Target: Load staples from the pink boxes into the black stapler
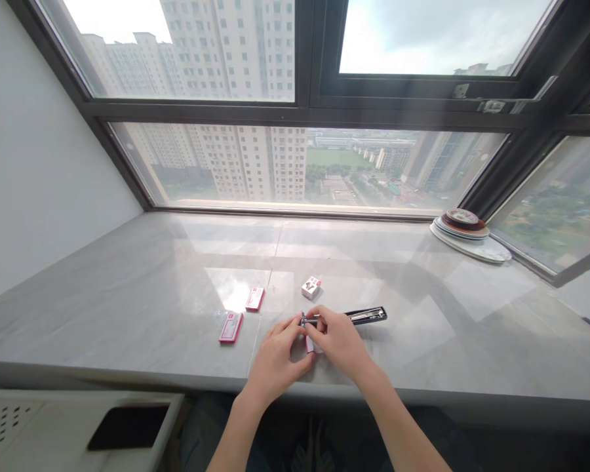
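Black and silver stapler (368,316): located on the near part of the grey sill (128,295), at the hands, long axis running left to right. Its right end projects past the right hand (341,344) and shows a bright metal rail along a black body.

Right hand: thumb and fingers pinched on the stapler toward its left end. Left hand (278,357): fingertips bent in against that same end, thumb reaching forward below; whether it grips or only steadies cannot be told. Fingertips of both hands meet there and cover part of the assembly.

Small box (310,343), red and white: between the hands, just below the stapler, partly hidden by the fingers. White box (311,287): on the sill, beyond the hands. Far red box (254,299) and near red box (231,327): flat on the sill, left of the hands, near each other but apart.

Round stack (465,229): far right corner of the sill, against the dark window frame (275,113). Buildings (250,164) show through the glass.
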Demonstrator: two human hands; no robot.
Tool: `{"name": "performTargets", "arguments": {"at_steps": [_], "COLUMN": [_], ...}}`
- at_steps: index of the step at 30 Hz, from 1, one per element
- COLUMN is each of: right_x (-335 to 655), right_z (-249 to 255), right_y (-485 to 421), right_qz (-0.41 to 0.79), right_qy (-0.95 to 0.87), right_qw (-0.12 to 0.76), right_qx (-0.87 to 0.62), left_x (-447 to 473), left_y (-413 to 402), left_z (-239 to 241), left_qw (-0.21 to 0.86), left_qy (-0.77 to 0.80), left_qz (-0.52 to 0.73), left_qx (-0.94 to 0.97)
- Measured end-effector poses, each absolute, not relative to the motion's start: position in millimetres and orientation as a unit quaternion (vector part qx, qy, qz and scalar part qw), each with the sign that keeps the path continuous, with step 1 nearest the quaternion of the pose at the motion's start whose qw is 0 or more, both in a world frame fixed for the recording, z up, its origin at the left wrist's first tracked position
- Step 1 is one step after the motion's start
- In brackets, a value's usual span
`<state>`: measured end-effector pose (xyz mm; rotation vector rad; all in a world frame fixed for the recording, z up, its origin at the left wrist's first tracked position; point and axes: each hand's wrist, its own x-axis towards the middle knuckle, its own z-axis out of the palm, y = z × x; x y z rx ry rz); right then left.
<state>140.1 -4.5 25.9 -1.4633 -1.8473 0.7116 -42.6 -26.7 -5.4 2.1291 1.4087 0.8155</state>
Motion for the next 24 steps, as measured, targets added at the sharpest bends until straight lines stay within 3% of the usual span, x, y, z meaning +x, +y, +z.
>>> {"name": "performTargets", "arguments": {"at_steps": [16, 24], "right_x": [139, 170], "right_z": [37, 42], "right_y": [-1, -22], "right_qz": [0.285, 0.249], "right_qy": [-0.701, -0.803], "right_qw": [0.356, 0.180], "right_qx": [-0.549, -0.511], "left_x": [-44, -43], "left_y": [-27, -28], "left_z": [-6, -3], "left_qw": [0.223, 0.239], "left_qy": [0.500, 0.503], "left_qz": [0.321, 0.308], "left_qx": [0.773, 0.771]}}
